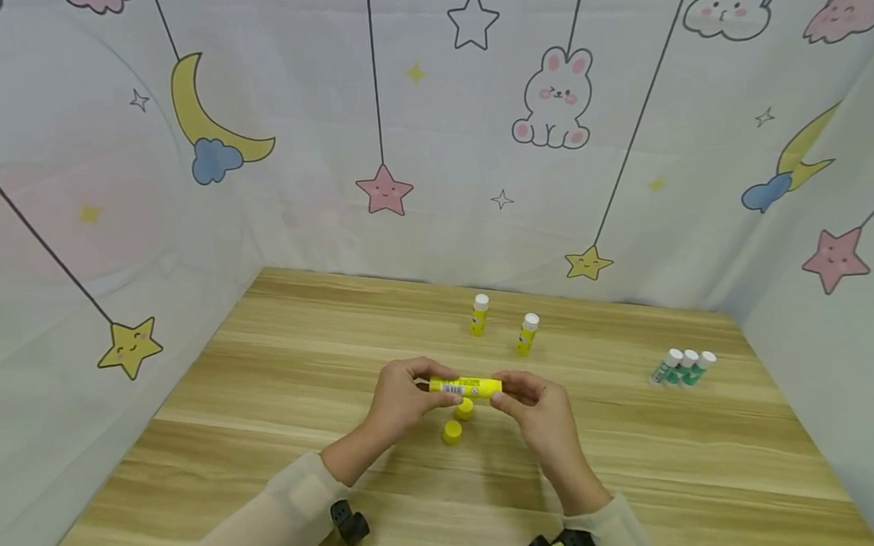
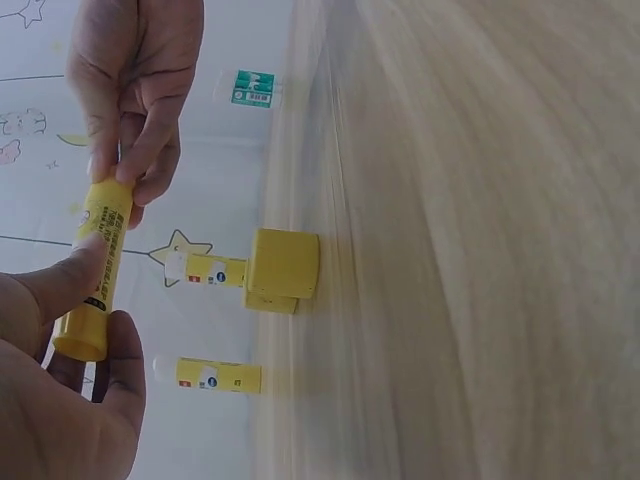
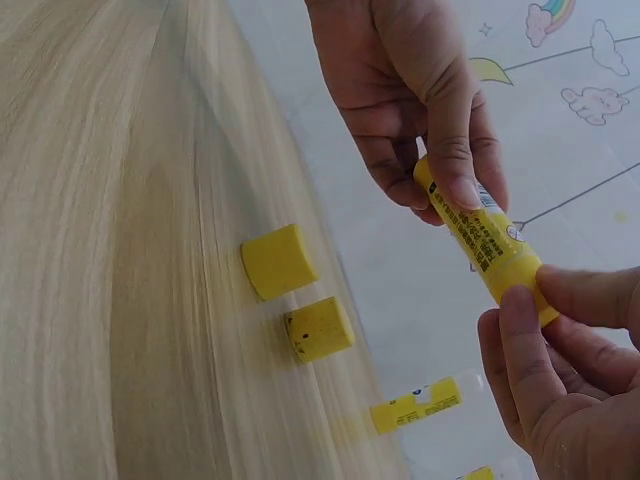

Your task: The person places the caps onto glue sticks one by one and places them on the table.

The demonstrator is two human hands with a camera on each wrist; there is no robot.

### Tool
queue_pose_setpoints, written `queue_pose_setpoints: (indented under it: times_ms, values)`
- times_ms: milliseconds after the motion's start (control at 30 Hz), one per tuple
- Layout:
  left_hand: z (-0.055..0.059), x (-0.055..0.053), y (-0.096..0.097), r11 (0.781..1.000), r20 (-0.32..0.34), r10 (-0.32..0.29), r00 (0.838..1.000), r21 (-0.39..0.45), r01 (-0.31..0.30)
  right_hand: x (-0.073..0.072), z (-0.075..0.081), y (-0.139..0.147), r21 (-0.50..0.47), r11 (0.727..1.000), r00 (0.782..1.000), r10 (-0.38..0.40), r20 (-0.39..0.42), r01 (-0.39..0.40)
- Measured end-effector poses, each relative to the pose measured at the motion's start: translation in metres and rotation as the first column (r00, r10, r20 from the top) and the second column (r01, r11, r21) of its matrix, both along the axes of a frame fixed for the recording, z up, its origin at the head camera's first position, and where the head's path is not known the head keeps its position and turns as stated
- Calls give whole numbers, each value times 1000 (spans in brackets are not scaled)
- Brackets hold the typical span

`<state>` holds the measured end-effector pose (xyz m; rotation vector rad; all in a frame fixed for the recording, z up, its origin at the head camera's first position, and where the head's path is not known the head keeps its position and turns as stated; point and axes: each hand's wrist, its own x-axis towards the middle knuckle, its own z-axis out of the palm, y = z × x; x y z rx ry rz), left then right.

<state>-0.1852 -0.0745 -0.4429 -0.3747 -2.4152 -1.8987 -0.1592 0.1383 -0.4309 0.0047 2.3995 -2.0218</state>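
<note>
Both hands hold a yellow glue stick (image 1: 474, 387) level above the table. My left hand (image 1: 398, 399) pinches its left end between thumb and fingers. At the other end, my right hand (image 1: 546, 408) grips it with thumb and fingertips. Printed text and a barcode show on the glue stick (image 3: 478, 232) in the right wrist view. Just below it, two short yellow caps (image 1: 453, 432) stand on the wood, one close behind the other. Farther back, two yellow glue sticks with white tops stand upright, one on the left (image 1: 479, 316) and one on the right (image 1: 527, 335).
Three green-and-white glue sticks (image 1: 687, 368) stand side by side at the table's right. The wood-grain table (image 1: 321, 338) meets a pale cloth backdrop (image 1: 313, 214) with cartoon stars, moons and a rabbit at the back and sides. Black wrist cameras (image 1: 350, 525) sit on both sleeves.
</note>
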Motion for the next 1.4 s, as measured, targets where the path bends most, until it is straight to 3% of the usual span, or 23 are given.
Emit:
queue_pose_setpoints:
  times_ms: [267, 833, 1200, 1400]
  values:
    - [0, -2, -2, 998, 23, -41, 999, 38, 40, -2, 8, 18, 93, 996, 1000, 9, -4, -8]
    - [-8, -12, -11, 996, 44, 54, 998, -70, -51, -9, 21, 60, 277, 961, 998, -7, -61, 24]
    - [-11, -14, -14, 995, 61, 78, 995, -62, -75, -16, 28, 103, 510, 857, 992, -7, -124, 70]
    - [-11, -13, -16, 993, 61, 85, 994, -81, -80, -22, 30, 129, 619, 779, 979, 35, -203, 101]
